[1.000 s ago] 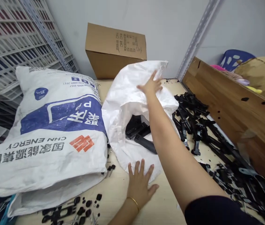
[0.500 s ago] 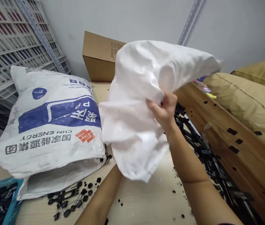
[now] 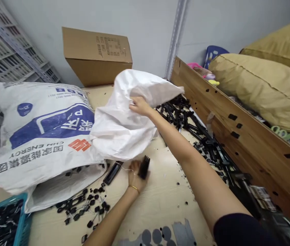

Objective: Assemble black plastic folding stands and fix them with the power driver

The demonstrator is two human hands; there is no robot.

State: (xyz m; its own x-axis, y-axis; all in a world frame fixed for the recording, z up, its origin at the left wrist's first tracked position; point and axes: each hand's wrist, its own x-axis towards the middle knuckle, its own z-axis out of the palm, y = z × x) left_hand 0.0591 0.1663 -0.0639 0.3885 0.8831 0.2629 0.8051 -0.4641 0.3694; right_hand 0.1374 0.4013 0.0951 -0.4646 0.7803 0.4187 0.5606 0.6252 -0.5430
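My right hand is closed on the cloth of a plain white woven sack and holds it up off the light wooden table. Under the sack's lower edge my left hand, with a gold bracelet at the wrist, grips a black comb-like plastic part. A long black plastic piece lies just left of that hand.
A big printed white and blue sack lies at the left, small black parts spilled before it. A heap of black parts runs along a wooden board at the right. A cardboard box stands behind, a blue bin sits bottom left.
The white sack has come down from high in front of me and been pulled left. My left hand, hidden half a second ago, now shows below it gripping a black part.
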